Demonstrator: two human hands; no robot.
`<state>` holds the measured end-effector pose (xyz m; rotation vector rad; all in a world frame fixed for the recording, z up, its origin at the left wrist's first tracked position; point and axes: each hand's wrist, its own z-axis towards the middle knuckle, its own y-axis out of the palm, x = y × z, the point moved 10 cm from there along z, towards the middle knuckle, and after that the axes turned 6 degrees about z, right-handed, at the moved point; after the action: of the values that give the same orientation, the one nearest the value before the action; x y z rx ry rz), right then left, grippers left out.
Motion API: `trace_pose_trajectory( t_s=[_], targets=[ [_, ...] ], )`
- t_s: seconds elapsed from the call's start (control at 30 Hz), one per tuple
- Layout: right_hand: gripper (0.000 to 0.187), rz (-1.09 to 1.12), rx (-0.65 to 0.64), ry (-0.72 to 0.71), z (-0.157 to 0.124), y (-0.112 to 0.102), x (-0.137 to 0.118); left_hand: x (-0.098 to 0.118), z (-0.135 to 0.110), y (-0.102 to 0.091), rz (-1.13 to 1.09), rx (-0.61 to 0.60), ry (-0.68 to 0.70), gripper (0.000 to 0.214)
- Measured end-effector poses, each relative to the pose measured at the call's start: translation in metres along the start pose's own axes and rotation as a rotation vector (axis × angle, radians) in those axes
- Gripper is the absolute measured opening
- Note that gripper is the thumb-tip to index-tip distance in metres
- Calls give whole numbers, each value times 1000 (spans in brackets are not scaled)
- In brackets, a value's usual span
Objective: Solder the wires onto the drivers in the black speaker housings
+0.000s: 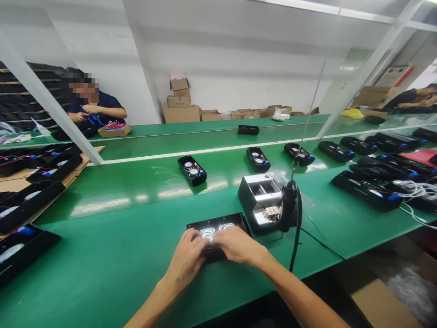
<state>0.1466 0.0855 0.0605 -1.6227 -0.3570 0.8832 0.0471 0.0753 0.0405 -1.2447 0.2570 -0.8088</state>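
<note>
Black housing [217, 222]: on the green bench [119, 255], near centre, 2 silver discs [207, 233] showing.
Left hand [189, 253]: fingers bent at the housing's left disc; cannot tell whether grasping.
Right hand [239, 244]: fingers bent over the housing; grasp hidden, cannot tell.
Black machine [248, 204]: just right of the housing, hanging tool [289, 205] at its right.
Far left: person [108, 101] beside a carton [115, 132].

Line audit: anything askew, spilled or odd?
White cables lie tangled on black casings at right, partly trailing onto the bench: untidy. No spill or damage stands out; left hand and right hand partly hide their casing.
</note>
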Motion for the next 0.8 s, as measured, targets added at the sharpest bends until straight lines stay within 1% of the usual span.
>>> trace_pose_trajectory(
  t_s=[0.1,0.13,0.2,0.27,0.33,0.4,0.47,0.53,0.57,0.63,0.7,0.8],
  targets=[
    [19,64,5,-12,-6,4,-1,2,-1,3,-24,-36,-3,52],
    [20,69,11,-13,-7,6,-2,1,-1,4,-33,-50,-16,53],
    [26,67,10,1,-5,13,-2,-6,2,6,-59,-88,-73,54],
    [26,81,-9,58,3,16,3,-21,11,10,-130,-163,-150,53],
    [25,139,-22,137,17,7,14,-41,27,14,-268,-265,-238,52],
    [27,219,-34,199,34,-11,26,-63,48,16,-442,-358,-326,58],
    [26,274,-52,227,51,-29,36,-81,67,17,-586,-437,-393,64],
    [21,304,-76,234,64,-41,43,-93,80,18,-665,-489,-427,68],
    [20,317,-87,234,69,-44,47,-96,84,18,-681,-503,-434,69],
    [19,349,-113,232,74,-42,51,-100,87,20,-679,-508,-436,69],
    [22,378,-120,228,75,-38,52,-101,86,22,-681,-510,-434,68],
    [24,417,-98,229,73,-34,52,-98,84,24,-696,-510,-429,64]
  ],
)
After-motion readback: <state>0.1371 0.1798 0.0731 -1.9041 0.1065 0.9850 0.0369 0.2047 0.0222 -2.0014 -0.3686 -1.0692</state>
